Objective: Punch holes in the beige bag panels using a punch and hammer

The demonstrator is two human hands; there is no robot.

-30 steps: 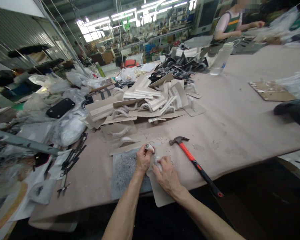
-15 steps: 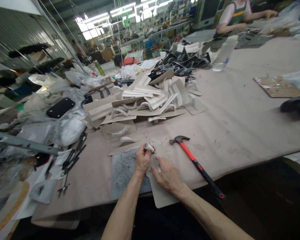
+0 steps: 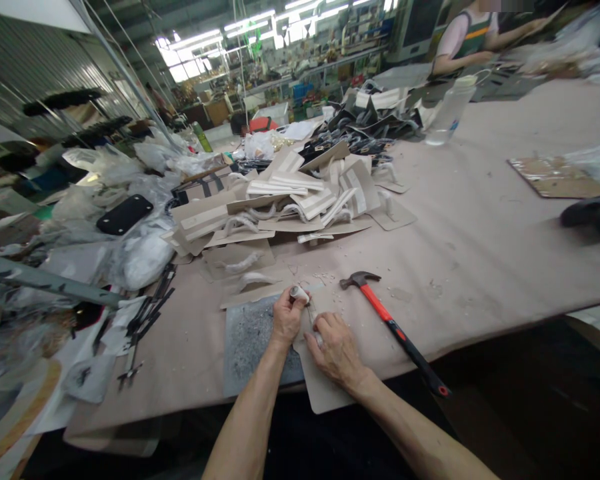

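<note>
My left hand [image 3: 286,319] is closed around a short white roll-shaped piece [image 3: 299,294], its round end facing up. A thin pale line runs from near it toward my right hand [image 3: 339,352]. The fingers of that hand are curled together on a small whitish thing, mostly hidden by them. Beneath both hands lies a beige panel with rounded corners [image 3: 325,393], overhanging the table's front edge. It partly covers a grey speckled slab [image 3: 250,347]. To the right rests a claw hammer [image 3: 380,307] with a red and black handle.
Beyond my hands is a heap of beige panels [image 3: 260,223] with pale strips and curved handles. Dark pieces [image 3: 370,120] pile up behind. A clear bottle [image 3: 450,110] stands at the back right. Plastic bags [image 3: 145,257] crowd the left. Another person [image 3: 467,40] works at the far right.
My right hand's fingers, spread apart before, are now drawn together on the small whitish thing. The left hand still grips the white roll-shaped piece. The view has shifted slightly.
</note>
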